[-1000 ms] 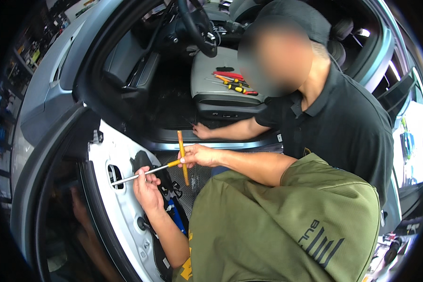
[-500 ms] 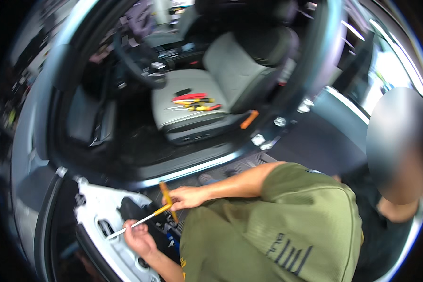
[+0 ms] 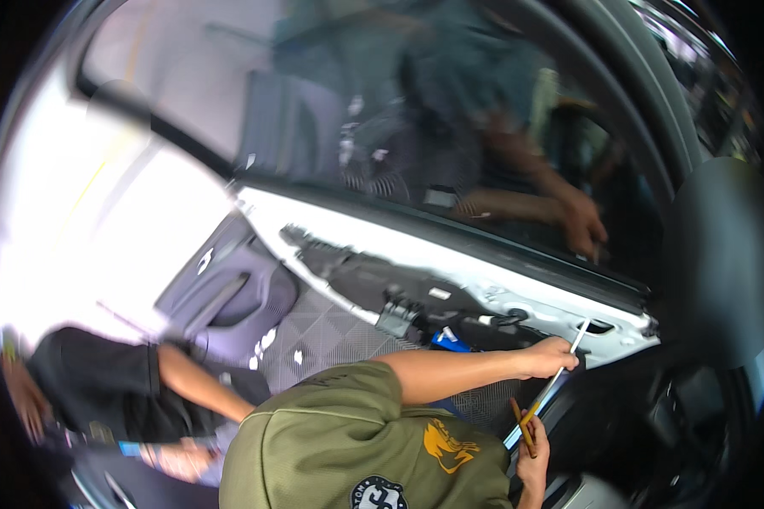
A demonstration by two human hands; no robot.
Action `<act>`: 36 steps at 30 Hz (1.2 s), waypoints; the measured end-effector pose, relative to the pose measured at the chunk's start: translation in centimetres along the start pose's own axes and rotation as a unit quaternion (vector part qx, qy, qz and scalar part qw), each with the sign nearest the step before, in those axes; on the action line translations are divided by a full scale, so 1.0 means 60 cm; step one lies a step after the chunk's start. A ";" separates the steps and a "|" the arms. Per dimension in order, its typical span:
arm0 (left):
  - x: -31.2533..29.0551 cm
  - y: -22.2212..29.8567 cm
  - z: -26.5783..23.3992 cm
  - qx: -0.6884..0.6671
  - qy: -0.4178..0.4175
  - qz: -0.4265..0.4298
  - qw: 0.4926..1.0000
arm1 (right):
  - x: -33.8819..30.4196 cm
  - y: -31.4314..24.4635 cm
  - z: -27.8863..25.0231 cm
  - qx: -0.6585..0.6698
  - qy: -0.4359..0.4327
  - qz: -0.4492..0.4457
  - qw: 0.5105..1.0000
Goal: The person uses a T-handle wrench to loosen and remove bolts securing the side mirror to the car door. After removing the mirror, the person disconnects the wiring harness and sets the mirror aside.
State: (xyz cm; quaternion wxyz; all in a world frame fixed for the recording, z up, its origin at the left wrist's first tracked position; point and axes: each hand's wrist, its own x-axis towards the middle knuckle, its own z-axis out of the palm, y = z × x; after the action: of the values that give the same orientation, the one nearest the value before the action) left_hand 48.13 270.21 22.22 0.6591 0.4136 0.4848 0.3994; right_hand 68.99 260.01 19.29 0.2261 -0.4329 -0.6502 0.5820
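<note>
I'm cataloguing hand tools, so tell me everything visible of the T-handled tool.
The T-handled tool has a slim, straight, metallic-looking shaft and a yellow-brown crossbar. It slants toward the white door panel, tip at the dark opening; whether it enters is unclear. The left hand grips the shaft, the right hand the crossbar.

One left hand (image 3: 550,358), one right hand (image 3: 532,463), one T-handled tool (image 3: 523,419).
Around these two hands there are one white-edged car door (image 3: 433,256) with one dark window pane (image 3: 356,110), one grey trim panel (image 3: 267,305), one bright blue piece (image 3: 450,341), one green shirt (image 3: 314,433) and at least one other person (image 3: 93,382) in black; blur leaves the exact number of people unclear.
</note>
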 end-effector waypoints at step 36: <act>0.015 -0.061 0.089 0.209 0.209 0.081 0.952 | 0.176 -0.042 -0.182 -0.174 -0.399 0.049 0.899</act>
State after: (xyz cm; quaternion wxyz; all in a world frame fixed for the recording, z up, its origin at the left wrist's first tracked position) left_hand 53.93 268.94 19.52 0.4071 0.4873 0.6491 0.4190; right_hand 71.44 274.99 21.90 -0.1597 -0.2284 -0.7545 0.5942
